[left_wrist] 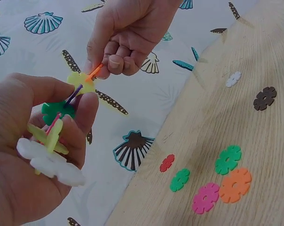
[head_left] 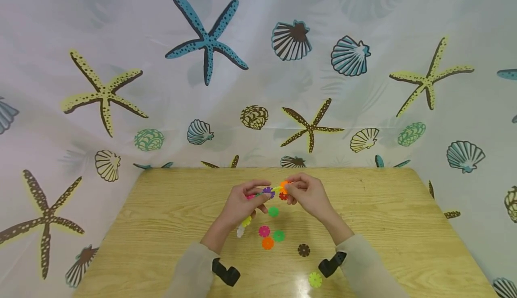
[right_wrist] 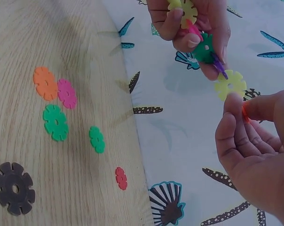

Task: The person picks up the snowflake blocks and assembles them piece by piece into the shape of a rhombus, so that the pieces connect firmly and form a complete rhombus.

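Observation:
A chain of notched flower-shaped plastic discs stretches between the two hands above the table. The left hand (head_left: 238,206) holds its near part, with thumb and fingers pinching around the purple disc (head_left: 268,193). In the left wrist view, a white disc (left_wrist: 50,162), yellow pieces and a green disc (left_wrist: 57,113) lie along that palm, slotted together with a pink one. Beyond the purple disc, a pale yellow disc (right_wrist: 230,84) links across to the orange disc (head_left: 284,186). My right hand (head_left: 310,195) pinches that orange disc between thumb and index finger, its other fingers curled.
Loose discs lie on the wooden table (head_left: 371,212) below the hands: red (right_wrist: 121,178), two green (head_left: 278,235), pink (head_left: 264,231), orange (head_left: 268,243), dark brown (head_left: 304,250) and yellow-green (head_left: 315,280). A curtain (head_left: 250,78) printed with starfish and shells hangs behind.

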{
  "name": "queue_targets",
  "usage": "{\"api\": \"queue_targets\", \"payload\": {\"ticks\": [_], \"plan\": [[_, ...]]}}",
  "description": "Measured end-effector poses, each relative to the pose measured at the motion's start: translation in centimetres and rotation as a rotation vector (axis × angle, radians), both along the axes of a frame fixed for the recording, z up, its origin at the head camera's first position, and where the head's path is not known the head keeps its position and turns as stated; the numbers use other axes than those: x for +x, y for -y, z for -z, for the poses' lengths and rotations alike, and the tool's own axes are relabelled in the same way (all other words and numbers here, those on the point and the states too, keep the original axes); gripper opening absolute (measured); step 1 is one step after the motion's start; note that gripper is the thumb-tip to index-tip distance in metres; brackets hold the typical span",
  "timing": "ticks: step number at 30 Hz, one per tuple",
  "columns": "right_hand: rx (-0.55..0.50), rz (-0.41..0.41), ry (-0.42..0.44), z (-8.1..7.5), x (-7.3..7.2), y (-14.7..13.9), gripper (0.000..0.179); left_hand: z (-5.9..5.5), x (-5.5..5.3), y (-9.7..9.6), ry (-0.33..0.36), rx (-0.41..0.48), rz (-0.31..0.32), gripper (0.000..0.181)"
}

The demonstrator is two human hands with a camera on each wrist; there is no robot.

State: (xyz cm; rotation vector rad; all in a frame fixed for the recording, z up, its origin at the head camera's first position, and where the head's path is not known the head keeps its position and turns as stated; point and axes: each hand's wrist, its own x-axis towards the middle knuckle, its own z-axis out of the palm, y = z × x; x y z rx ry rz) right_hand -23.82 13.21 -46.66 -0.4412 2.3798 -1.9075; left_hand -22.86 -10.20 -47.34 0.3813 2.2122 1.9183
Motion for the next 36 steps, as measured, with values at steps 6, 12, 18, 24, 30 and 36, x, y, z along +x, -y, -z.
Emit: {"api": "queue_targets", "payload": {"ticks": [6, 12, 18, 24, 30, 36], "plan": [[0.016, -0.007, 0.002, -0.1, 0.1, 0.0, 0.027, -0.1, -0.1, 0.4, 0.031, 0.003, 0.08, 0.04], [0.011, -0.021, 0.019, -0.5, 0.3, 0.3, 0.024, -0.4, -0.2, 0.5, 0.069, 0.031, 0.126, 0.041], [-0.005, -0.045, 0.021, -0.7, 0.6, 0.7, 0.023, -0.6, -0.1, 0.4, 0.034, -0.039, 0.14, 0.041], [0.003, -0.067, 0.021, -0.8, 1.0, 1.1, 0.02, -0.8, 0.2, -0.1, -0.056, -0.156, 0.136, 0.041], [0.037, -0.073, -0.003, -0.8, 1.0, 1.1, 0.018, -0.7, 0.3, -0.3, -0.062, -0.182, 0.135, 0.043], [0.04, -0.043, -0.054, -0.4, 0.8, 0.8, 0.028, -0.4, 0.2, -0.2, -0.048, -0.19, 0.112, 0.044]]}}
